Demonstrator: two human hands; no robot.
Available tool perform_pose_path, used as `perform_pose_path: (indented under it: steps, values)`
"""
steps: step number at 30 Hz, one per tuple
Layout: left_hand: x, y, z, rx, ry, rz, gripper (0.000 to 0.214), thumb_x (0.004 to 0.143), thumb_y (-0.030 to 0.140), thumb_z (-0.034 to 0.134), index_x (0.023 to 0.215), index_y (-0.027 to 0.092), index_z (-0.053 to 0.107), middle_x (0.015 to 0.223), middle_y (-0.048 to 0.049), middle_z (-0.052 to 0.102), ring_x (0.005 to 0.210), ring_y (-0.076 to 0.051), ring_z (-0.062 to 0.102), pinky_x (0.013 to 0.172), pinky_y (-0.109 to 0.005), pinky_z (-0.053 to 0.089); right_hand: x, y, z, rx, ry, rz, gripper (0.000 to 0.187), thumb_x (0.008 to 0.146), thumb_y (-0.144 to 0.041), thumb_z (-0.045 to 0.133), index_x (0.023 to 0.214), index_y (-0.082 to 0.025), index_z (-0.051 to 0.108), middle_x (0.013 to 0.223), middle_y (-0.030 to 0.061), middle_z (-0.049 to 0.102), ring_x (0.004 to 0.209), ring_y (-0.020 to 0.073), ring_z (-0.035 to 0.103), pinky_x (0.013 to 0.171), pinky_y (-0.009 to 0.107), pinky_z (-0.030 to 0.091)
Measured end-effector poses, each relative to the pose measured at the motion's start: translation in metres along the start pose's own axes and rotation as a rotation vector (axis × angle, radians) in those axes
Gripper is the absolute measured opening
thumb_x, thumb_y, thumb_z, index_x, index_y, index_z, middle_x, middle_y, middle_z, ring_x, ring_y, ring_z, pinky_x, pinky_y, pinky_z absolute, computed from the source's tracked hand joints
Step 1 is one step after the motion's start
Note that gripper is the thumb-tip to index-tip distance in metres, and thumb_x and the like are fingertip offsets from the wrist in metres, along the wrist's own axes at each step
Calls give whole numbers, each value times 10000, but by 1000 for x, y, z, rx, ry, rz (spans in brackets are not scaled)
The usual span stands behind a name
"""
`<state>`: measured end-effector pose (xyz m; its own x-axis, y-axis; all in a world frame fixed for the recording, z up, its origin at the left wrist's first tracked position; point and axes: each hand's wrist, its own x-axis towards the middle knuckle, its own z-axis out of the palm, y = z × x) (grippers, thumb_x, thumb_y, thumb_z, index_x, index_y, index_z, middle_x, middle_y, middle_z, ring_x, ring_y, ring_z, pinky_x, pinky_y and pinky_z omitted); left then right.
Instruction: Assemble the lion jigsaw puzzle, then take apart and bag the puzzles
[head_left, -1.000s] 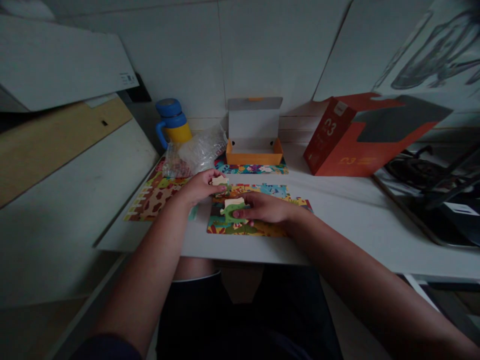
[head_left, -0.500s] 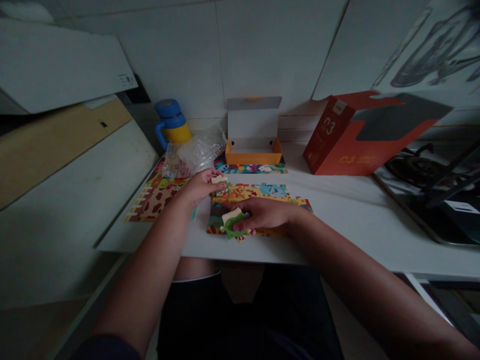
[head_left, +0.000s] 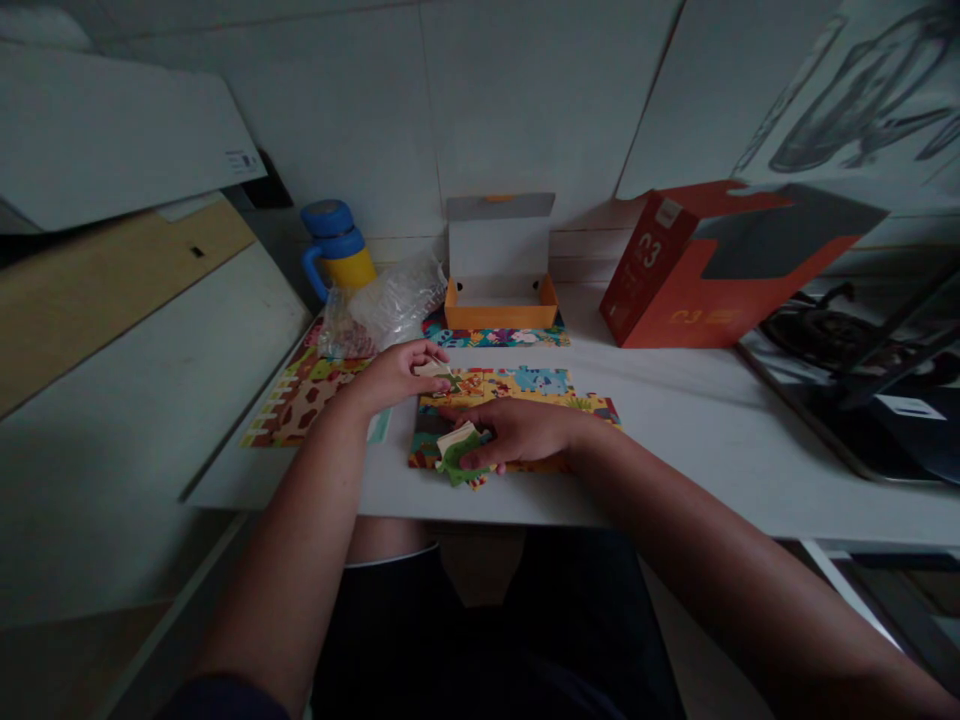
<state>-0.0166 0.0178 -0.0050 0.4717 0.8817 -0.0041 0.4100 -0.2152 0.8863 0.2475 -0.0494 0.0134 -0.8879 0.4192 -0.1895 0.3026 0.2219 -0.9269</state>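
1. The right hand [head_left: 519,431] is gripping a green puzzle stack [head_left: 454,461] over the puzzle [head_left: 546,381]; the left hand [head_left: 395,374] is pinching pale-edged pieces [head_left: 433,370] near its far-left corner.
2. Good handling is probably keeping edges squared, grip light.
3. The stack's pale edges are pointing away; the hand is obscuring its long axis.

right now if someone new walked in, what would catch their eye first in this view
Probably the big red-orange box, tilted-looking and bright against the wall on the right of the white tabletop. Next might be the blue-and-yellow jug at the back left, beside crumpled clear plastic. In the middle, the right hand holds green puzzle pieces over a colourful puzzle.
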Motion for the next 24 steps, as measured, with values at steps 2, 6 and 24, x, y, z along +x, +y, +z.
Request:
perform_pose_path:
  steps: [2,6,24]
  values:
    - [0,-3,-4,107,-33,-19,492,736,449,882,1109,203,675,981,-25,749,905,-214,712,763,-298,546,0,1,0,-15,10,-10,431,937,-502,743,1247,-203,723,1008,16,758,734,127,655,745,264,533]
    - [-2,-2,-8,276,-57,-25,393,743,453,858,991,195,696,942,-26,770,864,-227,702,733,-299,519,0,3,1,-62,42,-16,497,929,-520,752,1323,-221,711,1120,23,773,761,129,663,785,267,530]
    - [-9,13,-8,156,34,-23,475,738,548,874,988,180,711,912,-20,757,839,-207,688,740,-299,538,1,2,1,-157,39,-2,567,929,-513,747,1411,-222,682,1107,31,793,747,144,686,809,287,526]
